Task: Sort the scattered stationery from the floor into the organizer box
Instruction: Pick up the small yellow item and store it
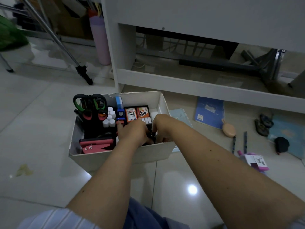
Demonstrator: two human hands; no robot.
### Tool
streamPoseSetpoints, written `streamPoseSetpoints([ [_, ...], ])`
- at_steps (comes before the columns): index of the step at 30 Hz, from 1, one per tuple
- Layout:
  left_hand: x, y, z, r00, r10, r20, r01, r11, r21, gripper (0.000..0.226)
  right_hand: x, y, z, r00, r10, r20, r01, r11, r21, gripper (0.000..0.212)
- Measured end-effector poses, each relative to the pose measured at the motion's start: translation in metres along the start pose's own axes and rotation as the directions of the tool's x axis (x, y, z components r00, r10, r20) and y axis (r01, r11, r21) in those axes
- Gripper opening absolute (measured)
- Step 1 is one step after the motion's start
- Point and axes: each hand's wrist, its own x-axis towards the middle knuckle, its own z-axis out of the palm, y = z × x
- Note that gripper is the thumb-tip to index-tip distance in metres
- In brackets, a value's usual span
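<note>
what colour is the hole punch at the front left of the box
Pinkish red hole punch, seen in the head view.

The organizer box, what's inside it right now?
Inside the organizer box: scissors, white bottles, a blue stapler, a refill ink box and a red hole punch. The left hand and right hand cover its near right part.

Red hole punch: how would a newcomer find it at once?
Start at the white organizer box on the floor. In its near-left corner, against the front wall, lies the red hole punch. It is the only flat red thing there; the scissors behind it stand upright.
</note>
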Motion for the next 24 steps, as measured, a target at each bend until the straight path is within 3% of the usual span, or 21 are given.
streamPoseSetpoints([
  [7, 0.001, 0.004, 0.000, 0.999, -0.037, 0.038, 0.034, 0.997, 0.067, 0.030, 0.003, 0.009, 0.009, 0.998, -0.032, -0.052, 0.031, 0.999, -0.023, 0.039],
  [11, -0.003, 0.003, 0.001, 0.999, -0.038, 0.023, 0.037, 0.999, 0.022, 0.025, 0.010, 0.006, 0.013, 0.999, -0.004, -0.044, 0.003, 1.000, -0.029, 0.045],
  [15, -0.010, -0.001, -0.003, 0.999, -0.021, 0.027, 0.023, 0.998, -0.057, 0.034, 0.002, 0.011, 0.024, 0.980, -0.010, -0.201, 0.036, 0.991, 0.126, 0.038],
  [20, -0.020, 0.014, -0.003, 0.982, 0.057, -0.182, -0.054, 0.998, 0.022, 0.029, -0.021, 0.027, 0.037, 0.892, -0.016, -0.451, 0.184, 0.926, 0.330, 0.036],
  [24, -0.020, 0.053, -0.003, 0.913, 0.224, -0.340, -0.237, 0.971, 0.002, 0.032, -0.038, 0.061, 0.035, 0.809, 0.035, -0.587, 0.275, 0.859, 0.432, 0.026],
])
